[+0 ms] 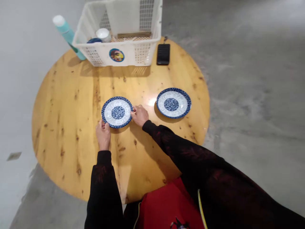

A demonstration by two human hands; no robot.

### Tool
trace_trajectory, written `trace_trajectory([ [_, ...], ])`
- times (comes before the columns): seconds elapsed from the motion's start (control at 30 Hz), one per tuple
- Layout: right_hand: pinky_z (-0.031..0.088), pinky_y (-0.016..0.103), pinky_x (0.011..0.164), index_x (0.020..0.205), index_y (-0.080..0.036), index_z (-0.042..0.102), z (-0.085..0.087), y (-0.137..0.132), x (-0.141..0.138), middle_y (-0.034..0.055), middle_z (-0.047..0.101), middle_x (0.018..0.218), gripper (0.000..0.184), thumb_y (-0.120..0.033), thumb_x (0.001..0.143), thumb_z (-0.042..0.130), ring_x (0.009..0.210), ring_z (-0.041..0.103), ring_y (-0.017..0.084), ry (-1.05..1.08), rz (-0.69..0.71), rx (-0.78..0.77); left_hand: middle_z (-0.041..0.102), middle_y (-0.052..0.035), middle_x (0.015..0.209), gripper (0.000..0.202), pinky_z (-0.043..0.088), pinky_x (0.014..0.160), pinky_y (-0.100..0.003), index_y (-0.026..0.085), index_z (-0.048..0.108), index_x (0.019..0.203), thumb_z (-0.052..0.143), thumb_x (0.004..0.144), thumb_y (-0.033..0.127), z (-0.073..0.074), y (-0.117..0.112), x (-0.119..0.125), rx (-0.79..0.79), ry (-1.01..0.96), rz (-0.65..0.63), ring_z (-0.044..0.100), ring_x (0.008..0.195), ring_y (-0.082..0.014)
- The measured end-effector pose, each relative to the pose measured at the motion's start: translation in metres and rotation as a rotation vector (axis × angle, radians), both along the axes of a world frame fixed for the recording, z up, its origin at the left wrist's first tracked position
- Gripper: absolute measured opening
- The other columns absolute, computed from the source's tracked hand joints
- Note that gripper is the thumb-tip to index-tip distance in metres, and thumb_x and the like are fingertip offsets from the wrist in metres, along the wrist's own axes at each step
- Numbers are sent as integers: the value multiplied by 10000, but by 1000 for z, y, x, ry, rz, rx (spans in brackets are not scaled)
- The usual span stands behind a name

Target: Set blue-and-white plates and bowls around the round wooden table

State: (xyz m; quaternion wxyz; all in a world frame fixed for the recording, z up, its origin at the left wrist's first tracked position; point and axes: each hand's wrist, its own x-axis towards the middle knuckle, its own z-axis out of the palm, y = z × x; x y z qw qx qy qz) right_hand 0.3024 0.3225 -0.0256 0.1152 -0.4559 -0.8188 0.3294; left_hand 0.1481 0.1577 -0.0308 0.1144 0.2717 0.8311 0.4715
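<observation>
A blue-and-white patterned plate [117,112] lies flat on the round wooden table [71,108], near its middle. My left hand [103,134] grips the plate's near-left rim with curled fingers. My right hand [139,115] pinches the plate's right rim. A second matching plate [173,103] lies to the right, a little apart from my right hand, with nothing touching it.
A white plastic basket [124,52] stands at the table's far side, holding a white cup [103,34] and a dark dish. A teal bottle [68,33] leans behind its left corner. A black flat device [163,53] lies to the basket's right. Grey floor surrounds the table.
</observation>
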Motion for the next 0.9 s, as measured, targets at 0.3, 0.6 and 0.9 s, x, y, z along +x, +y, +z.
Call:
trace_trajectory([
  [0.3, 516, 370, 899, 1126, -171, 641, 18, -15, -2, 111, 628, 1100, 273, -224, 901, 495, 956, 644, 246, 151, -153, -65, 601, -63, 1064, 340, 488, 1025, -403, 159, 708, 1094, 650, 765, 222, 15, 15, 11, 92, -3, 142, 595, 910, -172],
  [0.6, 543, 290, 696, 998, -220, 488, 39, -101, 61, 57, 667, 1033, 189, -265, 817, 522, 768, 656, 158, 710, -324, -343, 690, -118, 1218, 709, 589, 859, -304, 202, 394, 1524, 627, 861, 290, 70, -45, 63, 231, -370, -78, 686, 1040, -197],
  [0.9, 503, 289, 620, 901, -236, 460, -4, -214, 129, 32, 620, 840, 237, -373, 748, 577, 662, 596, 158, 633, -539, -520, 657, -142, 1361, 668, 554, 992, -355, 189, 442, 1501, 632, 874, 320, 15, -137, 110, 20, -589, -157, 645, 1233, -246],
])
